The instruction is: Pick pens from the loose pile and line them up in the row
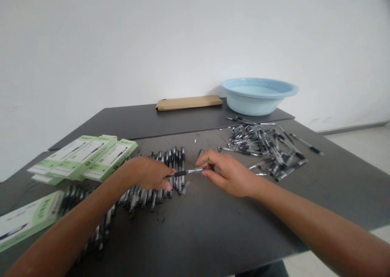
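Observation:
A black and clear pen (186,172) is held level between both hands, just above the dark table (213,228). My left hand (149,173) is closed on its black grip end. My right hand (227,171) pinches the other end with thumb and fingers. Under my left hand lies a row of several pens (170,161) laid side by side, and it runs on leftward beneath my forearm. A loose heap of several pens and pen parts (265,145) lies to the right, beyond my right hand.
Green and white pen boxes (88,155) are stacked at the left, and another box (27,218) lies at the near left edge. A light blue basin (258,95) and a brown envelope (189,102) sit at the back. A white wall stands behind.

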The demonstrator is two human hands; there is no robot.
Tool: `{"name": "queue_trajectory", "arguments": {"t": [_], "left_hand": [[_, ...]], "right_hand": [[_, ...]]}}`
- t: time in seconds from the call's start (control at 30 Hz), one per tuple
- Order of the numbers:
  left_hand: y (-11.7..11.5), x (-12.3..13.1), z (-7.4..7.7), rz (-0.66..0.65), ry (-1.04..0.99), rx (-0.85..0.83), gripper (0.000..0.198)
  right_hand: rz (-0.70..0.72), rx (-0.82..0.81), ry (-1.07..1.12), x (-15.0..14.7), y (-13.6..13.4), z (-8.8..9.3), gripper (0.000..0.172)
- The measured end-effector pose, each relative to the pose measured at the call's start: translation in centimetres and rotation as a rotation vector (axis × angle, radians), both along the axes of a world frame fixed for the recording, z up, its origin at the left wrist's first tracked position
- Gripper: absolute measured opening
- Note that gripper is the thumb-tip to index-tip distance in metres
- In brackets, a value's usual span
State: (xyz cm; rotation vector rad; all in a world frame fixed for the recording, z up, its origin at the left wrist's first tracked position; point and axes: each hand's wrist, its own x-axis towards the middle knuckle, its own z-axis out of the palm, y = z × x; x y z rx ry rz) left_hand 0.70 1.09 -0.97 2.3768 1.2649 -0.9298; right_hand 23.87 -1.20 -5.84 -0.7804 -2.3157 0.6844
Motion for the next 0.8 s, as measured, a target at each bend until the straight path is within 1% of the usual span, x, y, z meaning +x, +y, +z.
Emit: {"name": "queue_trajectory", "arguments": {"t": [0.1, 0.23, 0.47, 0.67, 0.8], "left_hand": [[-0.04, 0.35, 0.27, 0.005, 0.055, -0.049, 0.049], [-0.14, 0.54, 0.36, 0.021, 0.060, -0.063, 0.049], [-0.04, 0.28, 0.36, 0.020, 0.051, -0.040, 0.052], [-0.18, 0.12, 0.77, 0.033, 0.070, -0.016, 0.056], [-0.19, 0.13, 0.64, 0.027, 0.063, -0.006, 0.055]], "right_hand": [[0.004, 0.006, -0.002, -0.09, -0.10, 0.06, 0.020], [0.002, 0.000, -0.003, -0.10, -0.11, -0.02, 0.020], [0.010, -0.041, -0.012, -0.11, 0.03, -0.22, 0.020], [0.030, -0.088, 0.026, -0.17, 0.01, -0.35, 0.019], [0.036, -0.096, 0.047, -0.14, -0.04, -0.35, 0.019]]}}
